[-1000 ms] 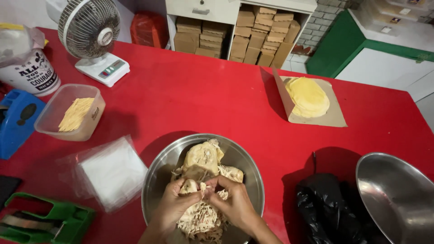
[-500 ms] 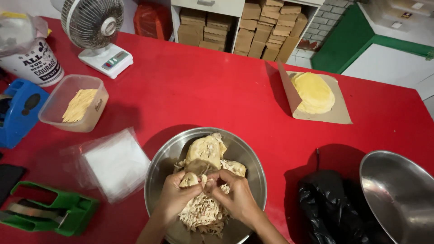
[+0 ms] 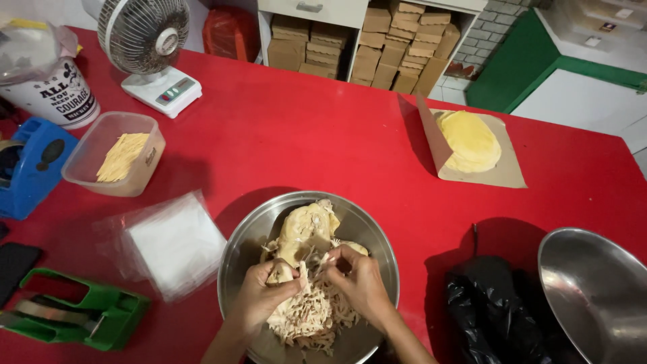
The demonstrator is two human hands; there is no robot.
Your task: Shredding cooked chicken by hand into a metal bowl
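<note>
Both forearms are bare, with no sleeves, gloves, rings or watch showing.

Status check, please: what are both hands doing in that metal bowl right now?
Left hand and right hand both gripping pale cooked chicken, pulling shreds. Shredded pile inside steel bowl. Nothing blocking the hands.

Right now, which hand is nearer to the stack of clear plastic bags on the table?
The left hand. It is in the metal bowl on the side facing the plastic bags, gripping the cooked chicken. The right hand works the far side of the bowl.
</note>
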